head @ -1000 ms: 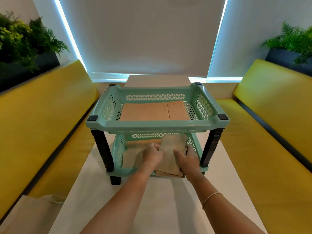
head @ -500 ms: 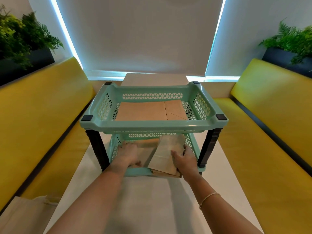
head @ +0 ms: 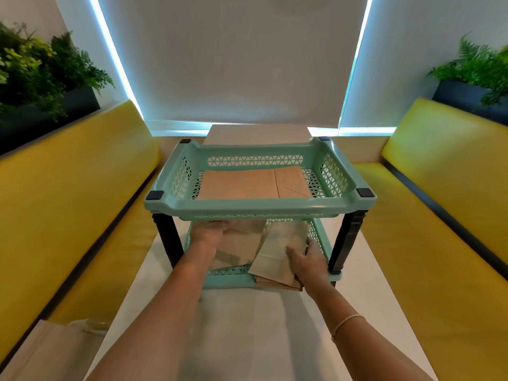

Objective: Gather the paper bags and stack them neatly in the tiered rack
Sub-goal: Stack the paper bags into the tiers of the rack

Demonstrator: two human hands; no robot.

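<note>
A mint-green two-tier rack (head: 258, 209) with black legs stands on the white table. Flat brown paper bags (head: 253, 184) lie in its top tray. In the bottom tray a small stack of brown paper bags (head: 277, 254) sticks out over the front rim, skewed to the right. My right hand (head: 308, 259) grips the right edge of that stack, thumb on top. My left hand (head: 211, 232) reaches deep into the left half of the bottom tray and rests flat on another brown bag (head: 242, 243) there, fingers partly hidden under the top tray.
Yellow bench seats (head: 82, 204) run along both sides of the white table (head: 247, 339). A beige bag (head: 46, 350) lies on the left seat near me. Planters with ferns (head: 472, 78) sit behind the backrests. A closed blind covers the wall behind the rack.
My left hand left the skewed stack and moved left and deeper into the bottom tray onto another bag. My right hand stayed on the stack's right edge.
</note>
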